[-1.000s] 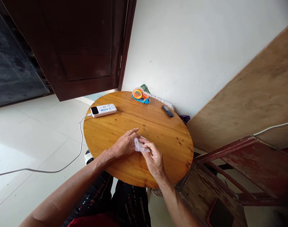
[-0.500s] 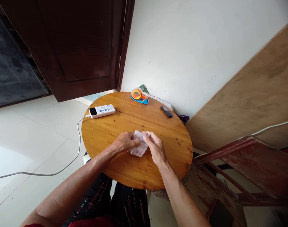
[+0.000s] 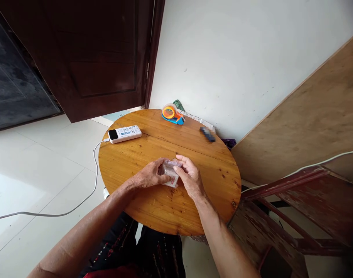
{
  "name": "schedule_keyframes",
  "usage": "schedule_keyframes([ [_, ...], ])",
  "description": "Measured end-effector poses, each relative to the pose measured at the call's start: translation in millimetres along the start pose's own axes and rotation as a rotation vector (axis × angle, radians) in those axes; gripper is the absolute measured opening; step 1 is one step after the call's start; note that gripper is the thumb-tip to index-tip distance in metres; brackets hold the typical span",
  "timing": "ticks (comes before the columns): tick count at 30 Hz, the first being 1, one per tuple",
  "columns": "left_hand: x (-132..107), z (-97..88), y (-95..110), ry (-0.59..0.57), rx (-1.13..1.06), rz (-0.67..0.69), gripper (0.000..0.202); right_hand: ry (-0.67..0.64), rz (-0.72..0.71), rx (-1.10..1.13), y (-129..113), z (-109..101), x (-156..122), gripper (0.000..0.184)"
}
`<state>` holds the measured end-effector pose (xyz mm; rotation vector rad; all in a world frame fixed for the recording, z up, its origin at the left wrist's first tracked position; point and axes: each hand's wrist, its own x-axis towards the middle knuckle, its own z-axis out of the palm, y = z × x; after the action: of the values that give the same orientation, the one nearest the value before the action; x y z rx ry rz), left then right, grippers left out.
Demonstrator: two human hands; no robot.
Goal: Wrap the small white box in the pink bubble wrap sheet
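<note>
Two hands share the grip: the left hand is closed on the left side of a plastic-wrapped packet, while the right hand meets its right edge, pinching or not I cannot tell. The packet lies between them, touching both, so neither is nearer; its long axis is too covered to judge. Outward, the table spreads beneath the grip; a white device sits beyond to the left, a tape dispenser straight beyond
</note>
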<state>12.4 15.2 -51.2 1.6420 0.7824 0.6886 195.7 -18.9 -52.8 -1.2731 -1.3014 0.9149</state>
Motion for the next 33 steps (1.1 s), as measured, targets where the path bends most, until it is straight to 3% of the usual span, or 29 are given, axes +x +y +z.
schedule_keyframes([
  [8, 10, 7.7, -17, 0.059, -0.139, -0.012, 0.085, 0.030, -0.054, -0.091, -7, -1, 9, 0.038],
  [17, 6, 9.0, -11, 0.092, 0.015, 0.008, 0.083, 0.143, -0.090, -0.137, -6, 13, 14, 0.024],
  [27, 13, 8.3, -16, 0.097, -0.021, 0.077, 0.079, 0.214, -0.143, -0.133, -3, 15, 10, 0.043],
  [33, 14, 5.0, -14, 0.061, -0.009, 0.067, 0.077, 0.187, -0.175, -0.089, -2, 15, 6, 0.040],
])
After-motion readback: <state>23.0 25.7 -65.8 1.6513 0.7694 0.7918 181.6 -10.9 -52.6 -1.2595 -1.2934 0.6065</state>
